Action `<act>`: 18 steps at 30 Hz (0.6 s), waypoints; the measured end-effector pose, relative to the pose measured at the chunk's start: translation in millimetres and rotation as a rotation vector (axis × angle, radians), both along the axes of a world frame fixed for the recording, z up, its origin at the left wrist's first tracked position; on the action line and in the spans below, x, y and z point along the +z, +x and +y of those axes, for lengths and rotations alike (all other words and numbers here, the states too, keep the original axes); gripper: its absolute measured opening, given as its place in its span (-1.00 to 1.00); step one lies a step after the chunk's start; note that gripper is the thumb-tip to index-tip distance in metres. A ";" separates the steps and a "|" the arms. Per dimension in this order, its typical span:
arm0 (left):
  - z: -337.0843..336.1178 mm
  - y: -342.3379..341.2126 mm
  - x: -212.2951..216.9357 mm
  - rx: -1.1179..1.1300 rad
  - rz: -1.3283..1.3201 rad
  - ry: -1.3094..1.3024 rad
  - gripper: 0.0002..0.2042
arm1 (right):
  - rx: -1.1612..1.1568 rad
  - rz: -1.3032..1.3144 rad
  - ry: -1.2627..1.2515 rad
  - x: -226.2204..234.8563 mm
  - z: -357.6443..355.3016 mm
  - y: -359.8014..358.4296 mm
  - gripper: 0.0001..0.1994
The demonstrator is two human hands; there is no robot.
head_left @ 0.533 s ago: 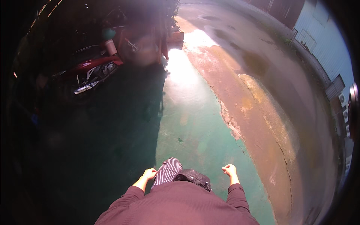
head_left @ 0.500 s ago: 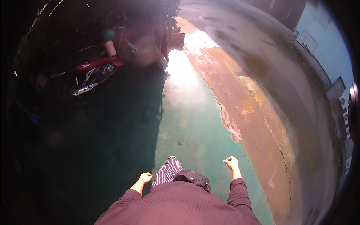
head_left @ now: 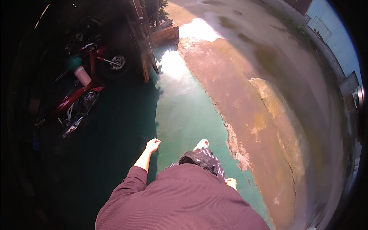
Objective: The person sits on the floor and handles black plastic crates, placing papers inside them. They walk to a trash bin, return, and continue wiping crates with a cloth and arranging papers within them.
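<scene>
Both hands are curled into empty fists, the left hand [head_left: 152, 145] swung forward over the green floor [head_left: 184, 115], nearer the red motorbike [head_left: 76, 103] lying up-left of it than the right hand [head_left: 231, 183].

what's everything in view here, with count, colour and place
motorbike: one, red, in the shade at left
green floor: one painted strip, centre, sunlit
bare concrete: one worn brown patch, right of the green floor
brick edging: one low stretch, reddish, top centre
metal wall: one, pale blue, top right
pouch: one, black, at the person's waist
foot: one, pale shoe, forward on the green floor
left hand: loosely closed, empty, over the green floor
right hand: closed, empty, beside the hip
</scene>
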State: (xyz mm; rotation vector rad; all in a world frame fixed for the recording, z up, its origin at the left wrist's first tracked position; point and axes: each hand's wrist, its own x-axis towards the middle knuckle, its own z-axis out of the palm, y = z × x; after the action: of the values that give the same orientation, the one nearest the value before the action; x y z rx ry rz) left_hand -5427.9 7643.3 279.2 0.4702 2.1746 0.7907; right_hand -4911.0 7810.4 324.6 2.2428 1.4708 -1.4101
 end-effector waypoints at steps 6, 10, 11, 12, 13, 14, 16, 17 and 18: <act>354.6 -79.5 104.5 -0.178 0.083 0.396 -0.80 | 0.069 -0.267 -0.106 -139.8 189.3 -34.4 -0.82; 447.2 -110.1 186.6 -0.383 0.103 0.255 -0.78 | 0.043 0.357 0.192 -111.6 441.8 -215.0 -0.86; 465.9 -123.3 203.8 -0.372 0.090 0.227 -0.78 | 0.132 0.314 0.224 -74.6 512.3 -288.0 -0.84; 487.9 -137.5 212.7 -0.378 0.070 0.208 -0.78 | 0.224 0.354 0.296 -53.0 576.1 -342.1 -0.85; 509.0 -156.3 209.1 -0.383 0.121 0.209 -0.79 | 0.294 0.360 0.348 -27.1 634.2 -397.8 -0.84; 544.3 -180.2 196.3 -0.373 0.121 0.237 -0.79 | 0.338 0.435 0.423 -26.2 696.6 -435.4 -0.83; 590.3 -229.9 185.6 -0.305 0.158 0.263 -0.79 | 0.439 0.457 0.569 35.8 776.9 -535.4 -0.83; 632.1 -258.3 187.2 -0.320 0.183 0.235 -0.80 | 0.406 0.479 0.597 41.2 819.9 -568.3 -0.81; 676.6 -286.5 188.8 -0.338 0.209 0.210 -0.81 | 0.351 0.477 0.543 25.9 851.4 -591.0 -0.81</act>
State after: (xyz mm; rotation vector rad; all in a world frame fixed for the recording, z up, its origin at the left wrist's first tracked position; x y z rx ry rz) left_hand -5714.4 8319.9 468.0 1.0372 2.1255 0.8106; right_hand -5502.0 8661.7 350.6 1.7925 2.5166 -1.6410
